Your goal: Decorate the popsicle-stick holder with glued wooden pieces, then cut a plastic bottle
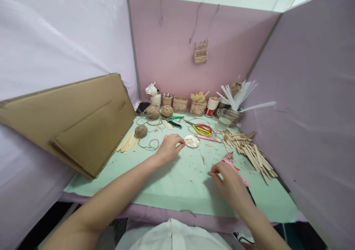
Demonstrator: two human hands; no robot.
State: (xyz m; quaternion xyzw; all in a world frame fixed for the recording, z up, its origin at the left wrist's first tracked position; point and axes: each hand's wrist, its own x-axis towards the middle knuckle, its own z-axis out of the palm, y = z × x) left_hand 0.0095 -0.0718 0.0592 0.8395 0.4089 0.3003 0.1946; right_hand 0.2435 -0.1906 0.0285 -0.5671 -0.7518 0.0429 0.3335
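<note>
My left hand (pixel 170 147) reaches over the table beside a small round white dish (pixel 195 145) that holds small wood bits. Its fingertips are pinched together at the dish's left rim, and whatever they may hold is too small to make out. To the right, my right hand (pixel 226 176) hovers over the mat with thumb and forefinger brought together; I cannot make out anything between them. Partly hidden behind that hand lies a pink glue gun (pixel 229 157). Small shavings are scattered on the green mat (pixel 177 187) between both hands.
A pile of wooden sticks (pixel 253 150) lies at right. Beyond the dish are scissors (pixel 203 130), green-handled pliers (pixel 174 123), a pink cutter (pixel 210 138) and twine balls (pixel 141 131). Cardboard (pixel 83 117) leans at left. Glue sticks (pixel 238 96) stand behind a clear cup (pixel 224 121).
</note>
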